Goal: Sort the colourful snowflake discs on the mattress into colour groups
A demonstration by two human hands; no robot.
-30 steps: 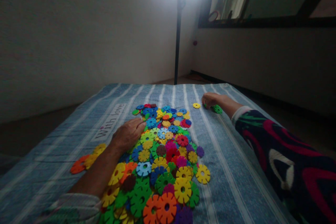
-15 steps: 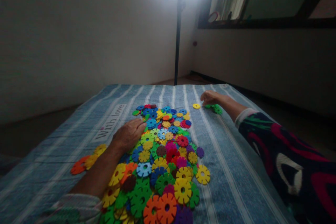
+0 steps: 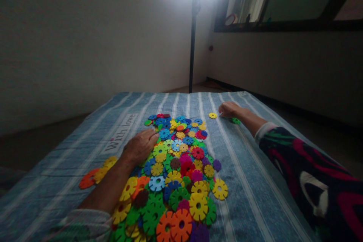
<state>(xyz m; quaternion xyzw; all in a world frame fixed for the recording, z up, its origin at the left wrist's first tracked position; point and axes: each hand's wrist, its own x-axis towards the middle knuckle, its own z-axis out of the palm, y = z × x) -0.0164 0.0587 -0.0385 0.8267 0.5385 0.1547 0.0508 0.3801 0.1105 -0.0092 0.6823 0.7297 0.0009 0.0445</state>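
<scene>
A heap of colourful plastic snowflake discs (image 3: 176, 166) lies spread along the middle of a blue striped bedsheet (image 3: 255, 181). My left hand (image 3: 141, 146) rests palm down on the heap's left side, fingers lying flat over the discs and holding nothing. My right hand (image 3: 229, 109) reaches far out to the right of the heap with its fingers curled down onto the sheet. Green discs (image 3: 235, 121) lie just under its wrist. A single yellow disc (image 3: 212, 115) sits a little to the left of its fingertips. What the curled fingers hold is hidden.
A few orange and yellow discs (image 3: 95, 176) lie apart at the left by my forearm. The sheet bears the words "With love" (image 3: 121, 131). A dark lamp pole (image 3: 193, 41) stands beyond the bed's far edge, under a bright light. Walls close in behind and at the right.
My right hand has shifted slightly over the green discs, now covering more of them. The view has dropped a little. My left hand stays on the heap.
</scene>
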